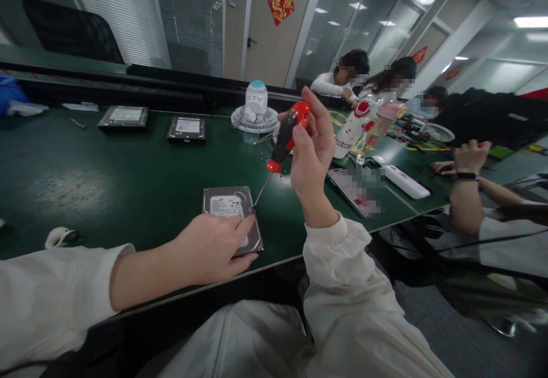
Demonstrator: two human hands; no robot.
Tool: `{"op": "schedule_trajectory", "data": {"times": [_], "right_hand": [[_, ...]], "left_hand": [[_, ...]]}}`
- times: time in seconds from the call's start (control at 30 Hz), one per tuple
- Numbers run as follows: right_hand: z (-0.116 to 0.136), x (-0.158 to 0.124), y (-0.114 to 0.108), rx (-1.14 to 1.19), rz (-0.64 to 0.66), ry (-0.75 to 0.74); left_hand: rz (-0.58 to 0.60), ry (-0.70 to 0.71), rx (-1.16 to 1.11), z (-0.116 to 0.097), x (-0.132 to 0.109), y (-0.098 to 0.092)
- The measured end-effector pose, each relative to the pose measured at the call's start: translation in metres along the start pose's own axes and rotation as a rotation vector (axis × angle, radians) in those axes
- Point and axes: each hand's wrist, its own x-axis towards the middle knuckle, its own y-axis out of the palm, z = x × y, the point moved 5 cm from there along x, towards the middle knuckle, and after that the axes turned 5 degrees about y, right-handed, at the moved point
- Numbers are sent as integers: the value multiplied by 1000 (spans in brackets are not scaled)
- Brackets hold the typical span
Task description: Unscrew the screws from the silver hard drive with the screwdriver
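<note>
Left hand (214,249): forearm stretched across the near edge of the green counter (128,178), palm down, fingers together and laid flat on the near half of the hard drive (226,204), thumb along its near edge. Hard drive: label up, flat on the counter close to the front edge. Right hand (312,155): raised, wrist bent, fingers clamped round the red-and-black handle of the screwdriver (285,138). Screwdriver: tilted, shaft pointing down-left, tip at the drive's far right corner. Two further drives (186,128) and a small fan (256,109): far side of the counter.
</note>
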Motion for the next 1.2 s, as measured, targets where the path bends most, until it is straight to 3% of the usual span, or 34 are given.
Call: {"op": "schedule_trajectory", "data": {"times": [0.1,0.27,0.5,0.67,0.87,1.07,1.2], "right_hand": [[-3,0,-1,65,5,34],[4,0,-3,-49,-61,-38],[-4,1,1,101,29,1],[5,1,-1,-92,-42,-53],[0,0,4,79,73,27],[7,0,0,-74,-33,-27],[2,0,4,-56,52,37]], "left_hand": [[13,-11,1,0,0,0],[-1,0,6,-1,0,-1],[17,-17,-13,0,-1,0],[15,-19,-16,0,-1,0],[14,-20,-11,1,0,0],[9,1,-23,-1,1,-2],[12,-7,-16,-2,-1,-1]]}}
